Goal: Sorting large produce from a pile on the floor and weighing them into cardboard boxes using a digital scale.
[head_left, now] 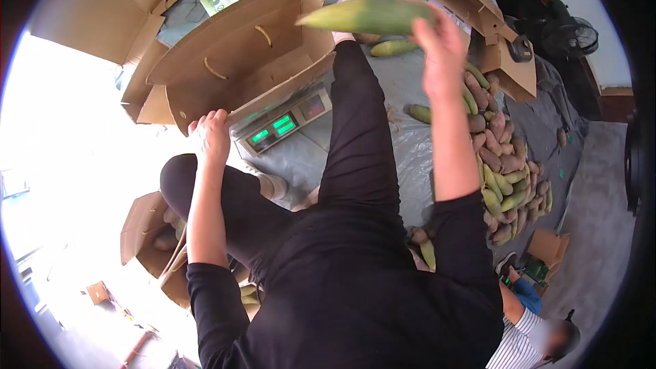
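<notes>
A long green radish (pixel 362 16), pale at its tapered tip, is gripped near its thick end by my right hand (pixel 441 44). It is held up beside the right end of a cardboard box (pixel 236 61) with rope handles. The inside of the box that I can see holds nothing. My left hand (pixel 210 137) has its fingers hooked over the near rim of this box at the left corner. Under the box stands a digital scale (pixel 283 123) with a lit green display, partly covered by it.
On the right, a heap of green radishes (pixel 492 201) and reddish-brown roots (pixel 509 162) lies on a grey sheet (pixel 410 150). Another box (pixel 140 225) with roots stands at my left. A black fan (pixel 570 35) is at the far right; a person (pixel 523 338) sits lower right.
</notes>
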Motion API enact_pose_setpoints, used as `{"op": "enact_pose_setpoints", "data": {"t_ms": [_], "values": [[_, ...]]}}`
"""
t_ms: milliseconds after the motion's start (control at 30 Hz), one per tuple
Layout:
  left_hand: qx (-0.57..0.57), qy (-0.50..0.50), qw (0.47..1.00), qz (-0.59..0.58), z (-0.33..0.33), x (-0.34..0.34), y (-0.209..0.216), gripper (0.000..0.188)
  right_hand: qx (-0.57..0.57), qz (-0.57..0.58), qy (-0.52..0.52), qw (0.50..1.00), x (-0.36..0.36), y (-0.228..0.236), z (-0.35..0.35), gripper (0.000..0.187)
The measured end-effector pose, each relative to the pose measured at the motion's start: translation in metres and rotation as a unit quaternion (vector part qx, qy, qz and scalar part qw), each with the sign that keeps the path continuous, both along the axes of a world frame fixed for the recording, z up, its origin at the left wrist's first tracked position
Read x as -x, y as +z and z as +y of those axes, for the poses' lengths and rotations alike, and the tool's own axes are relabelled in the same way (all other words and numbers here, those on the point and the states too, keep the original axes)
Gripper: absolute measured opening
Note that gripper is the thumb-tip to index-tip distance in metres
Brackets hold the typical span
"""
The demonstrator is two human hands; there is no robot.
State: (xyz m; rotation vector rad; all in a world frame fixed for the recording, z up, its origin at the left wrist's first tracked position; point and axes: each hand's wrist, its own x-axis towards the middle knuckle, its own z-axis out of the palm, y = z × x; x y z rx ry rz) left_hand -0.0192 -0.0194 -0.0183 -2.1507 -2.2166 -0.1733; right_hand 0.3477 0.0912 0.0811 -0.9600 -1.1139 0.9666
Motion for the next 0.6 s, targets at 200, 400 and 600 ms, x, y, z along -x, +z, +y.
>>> {"op": "enact_pose_setpoints", "data": {"t_ms": [200, 400, 600], "values": [[0.008, -0.004, 1.000, -0.006, 0.003, -0.008, 0.007, 0.008, 0.008, -0.186, 0.040, 0.982, 0.105, -0.059, 0.032, 0.043], [0.026, 0.006, 1.000, 0.002, 0.002, -0.006, 0.005, 0.010, 0.000, -0.423, 0.041, 0.905, 0.139, -0.095, 0.021, 0.023], [0.006, -0.017, 1.000, 0.002, 0.004, -0.008, -0.001, 0.008, -0.097, -0.393, -0.038, 0.914, 0.064, -0.096, 0.012, 0.023]]}}
